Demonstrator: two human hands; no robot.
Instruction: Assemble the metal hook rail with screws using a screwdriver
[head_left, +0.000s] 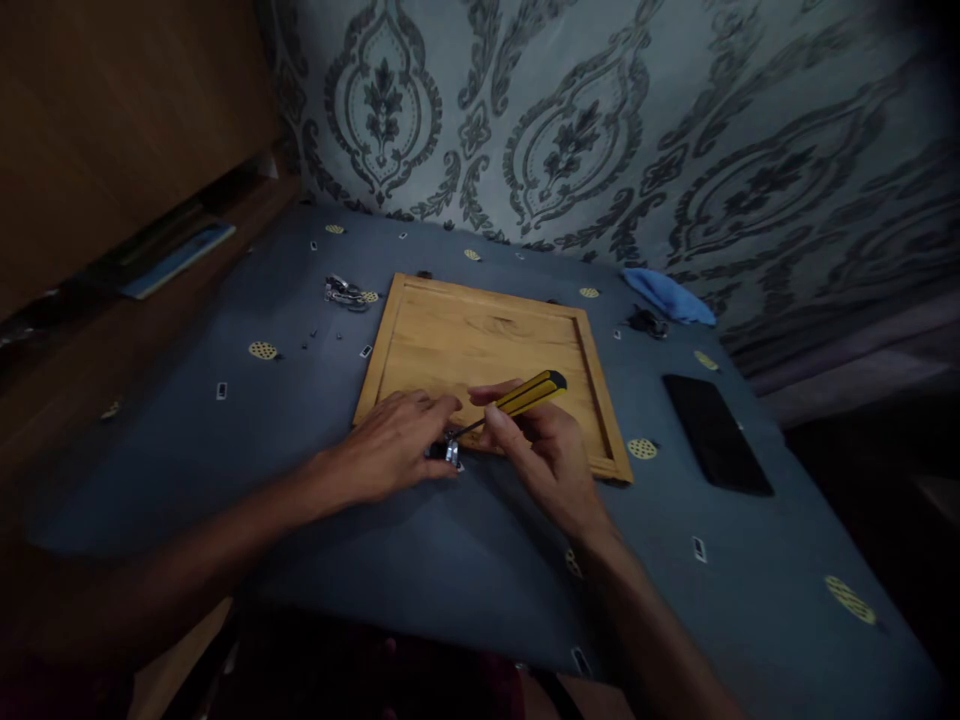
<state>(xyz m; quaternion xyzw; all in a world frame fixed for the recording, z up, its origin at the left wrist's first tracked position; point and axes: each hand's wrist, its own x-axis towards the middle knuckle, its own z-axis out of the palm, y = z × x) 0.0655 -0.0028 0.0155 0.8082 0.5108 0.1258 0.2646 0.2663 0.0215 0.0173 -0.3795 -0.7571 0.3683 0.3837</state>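
Note:
My right hand (541, 450) is closed round a screwdriver (525, 396) with a yellow and black handle, its tip pointing down-left at a small shiny metal part (451, 453). My left hand (394, 440) has its fingers curled over that part, pinning it at the near edge of a shallow wooden tray (480, 335). The tray lies flat on a blue-grey patterned cloth (300, 470). Most of the metal part is hidden under my left fingers.
A black phone (716, 432) lies right of the tray. A blue cloth (667, 295) and a small dark object (646, 322) sit at the back right. A metal fitting (343, 291) and several tiny screws lie back left. A wooden shelf (150, 250) runs along the left.

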